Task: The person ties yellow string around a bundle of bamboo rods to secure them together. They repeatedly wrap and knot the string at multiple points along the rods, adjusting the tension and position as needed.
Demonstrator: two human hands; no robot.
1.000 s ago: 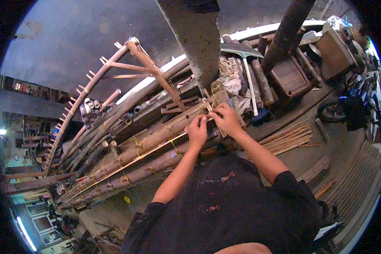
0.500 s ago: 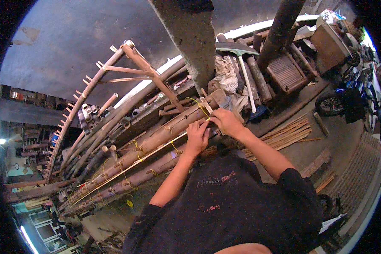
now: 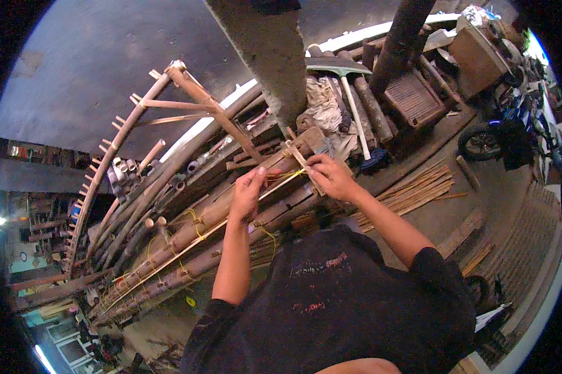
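Note:
My left hand (image 3: 248,192) is closed in front of me, its fingers curled round a thin yellow cord (image 3: 291,174) that stretches toward my other hand. My right hand (image 3: 332,177) pinches the cord where a long pale strip (image 3: 280,187) meets a short bamboo crosspiece (image 3: 297,153). The strip runs far to the left between two thick bamboo poles, an upper one (image 3: 213,217) and a lower one (image 3: 288,204). Yellow ties loop round short pegs along both poles. My right fingertips partly hide the tie.
A concrete pillar (image 3: 265,62) rises just beyond the poles. A curved, pegged bamboo frame (image 3: 122,128) leans at the left. Right of the pillar are cloth (image 3: 323,103) and a white-handled broom (image 3: 356,112). Split bamboo strips (image 3: 412,193) lie on the floor at right, near a motorbike wheel (image 3: 480,140).
My left hand has drawn away to the left from my right hand, stretching the cord between them. My right hand stays at the crosspiece. The whole view has shifted slightly.

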